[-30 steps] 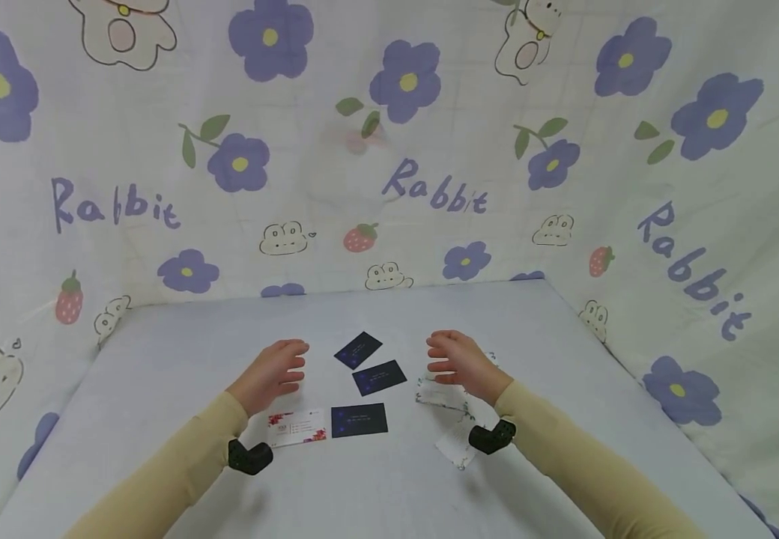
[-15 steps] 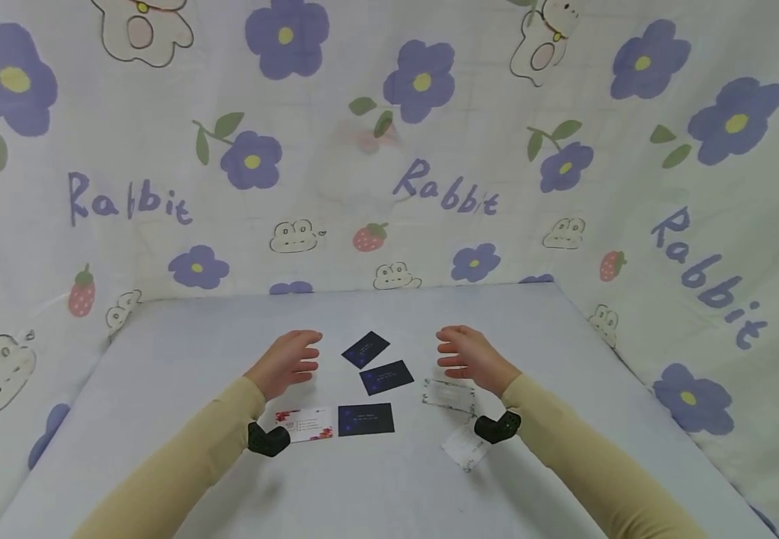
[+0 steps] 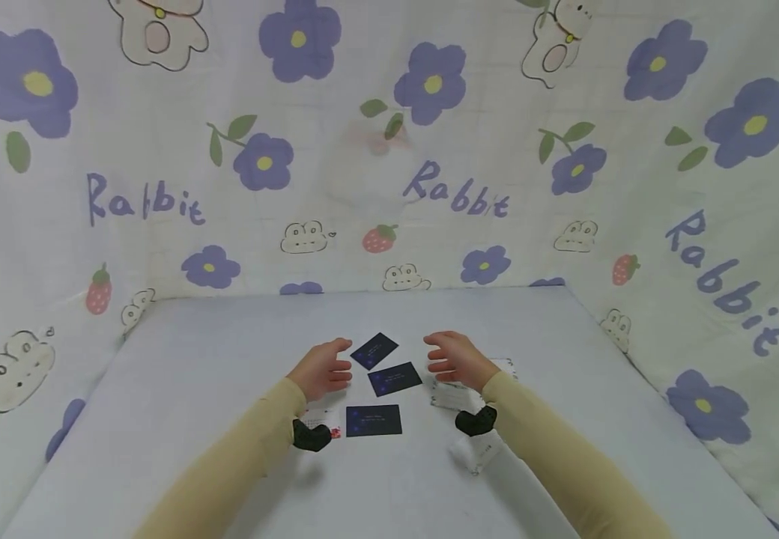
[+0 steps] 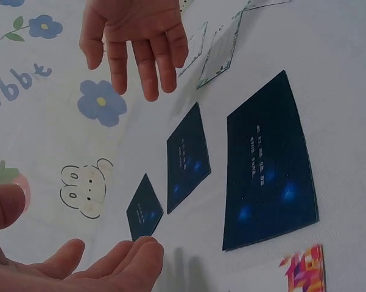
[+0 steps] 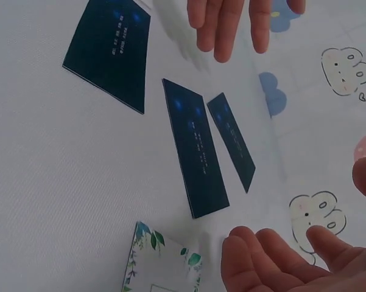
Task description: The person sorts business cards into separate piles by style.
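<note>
My left hand (image 3: 324, 370) hovers above the table, just left of two dark blue business cards, the far one (image 3: 374, 350) and the middle one (image 3: 395, 379). Facing it from their right is my right hand (image 3: 458, 361), also raised. Both hands hold nothing, with fingers loosely extended, as the left wrist view shows of the left fingers (image 4: 131, 264). A third dark card (image 3: 374, 420) lies nearer me. Partly hidden under the left wrist is a white card with red flowers (image 3: 325, 416). White leaf-bordered business cards (image 3: 457, 397) lie beneath and behind the right hand, partly covered.
Another white card (image 3: 477, 453) lies nearer me on the right, below the black wrist camera (image 3: 476, 421). The pale table (image 3: 228, 322) meets a curtain (image 3: 335, 187) printed with flowers and rabbits at the back and sides.
The two hands have come closer together, the left moving right over the red-flowered card and the right moving slightly left. The head view has shifted a little. The cards stay where they were.
</note>
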Available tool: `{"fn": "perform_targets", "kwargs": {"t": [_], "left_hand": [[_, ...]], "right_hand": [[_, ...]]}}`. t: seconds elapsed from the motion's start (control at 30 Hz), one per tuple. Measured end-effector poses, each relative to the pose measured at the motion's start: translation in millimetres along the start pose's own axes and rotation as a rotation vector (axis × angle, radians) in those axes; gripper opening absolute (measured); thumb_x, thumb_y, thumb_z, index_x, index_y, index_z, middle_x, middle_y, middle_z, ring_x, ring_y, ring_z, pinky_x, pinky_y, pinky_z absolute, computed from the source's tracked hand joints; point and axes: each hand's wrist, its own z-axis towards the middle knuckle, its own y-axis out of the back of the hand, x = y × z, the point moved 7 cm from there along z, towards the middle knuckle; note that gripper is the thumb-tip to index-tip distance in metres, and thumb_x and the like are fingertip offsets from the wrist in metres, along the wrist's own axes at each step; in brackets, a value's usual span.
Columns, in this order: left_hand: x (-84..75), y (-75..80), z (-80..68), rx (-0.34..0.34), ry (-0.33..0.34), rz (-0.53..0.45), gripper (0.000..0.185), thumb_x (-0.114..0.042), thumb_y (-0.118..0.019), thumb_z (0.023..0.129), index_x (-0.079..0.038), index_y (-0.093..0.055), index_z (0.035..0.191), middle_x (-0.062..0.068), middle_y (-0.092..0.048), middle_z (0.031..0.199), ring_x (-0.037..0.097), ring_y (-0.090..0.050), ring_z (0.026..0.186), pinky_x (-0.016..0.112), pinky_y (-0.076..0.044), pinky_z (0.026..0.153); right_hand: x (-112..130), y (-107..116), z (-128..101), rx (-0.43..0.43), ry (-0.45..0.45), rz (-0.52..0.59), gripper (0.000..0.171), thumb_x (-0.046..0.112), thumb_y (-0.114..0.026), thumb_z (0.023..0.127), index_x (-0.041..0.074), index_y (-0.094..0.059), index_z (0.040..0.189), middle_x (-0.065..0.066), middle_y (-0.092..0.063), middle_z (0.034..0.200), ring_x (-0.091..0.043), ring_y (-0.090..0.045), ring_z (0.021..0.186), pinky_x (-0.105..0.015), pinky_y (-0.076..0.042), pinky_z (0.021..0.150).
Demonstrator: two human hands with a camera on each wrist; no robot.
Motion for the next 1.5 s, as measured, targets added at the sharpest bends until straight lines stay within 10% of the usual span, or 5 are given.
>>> {"fn": "perform_targets", "kwargs": {"t": [0.63, 1.5], "left_hand": [[23.3, -12.2, 13.2, 0.104, 0.06, -0.27, 0.071, -0.031, -0.047, 0.106, 0.001, -0.017, 0.161, 0.039, -0.027, 0.159, 0.05, -0.033, 0.149, 0.051, -0.029, 0.124], [32.9, -19.9, 13.7, 0.125, 0.058, -0.334, 0.073, -0.032, -0.047, 0.105, 0.007, -0.016, 0.159, 0.038, -0.029, 0.158, 0.047, -0.034, 0.149, 0.05, -0.03, 0.124]], "right_hand": [[-11, -18, 24, -0.014, -0.03, -0.047, 0.064, 0.036, -0.053, 0.103, 0.0, -0.036, 0.152, -0.03, -0.05, 0.145, -0.032, -0.062, 0.111, -0.037, -0.055, 0.087], [-15, -27, 22, -0.01, -0.059, -0.019, 0.065, 0.036, -0.052, 0.103, 0.0, -0.033, 0.154, -0.028, -0.05, 0.146, -0.026, -0.06, 0.105, -0.031, -0.053, 0.083]]}}
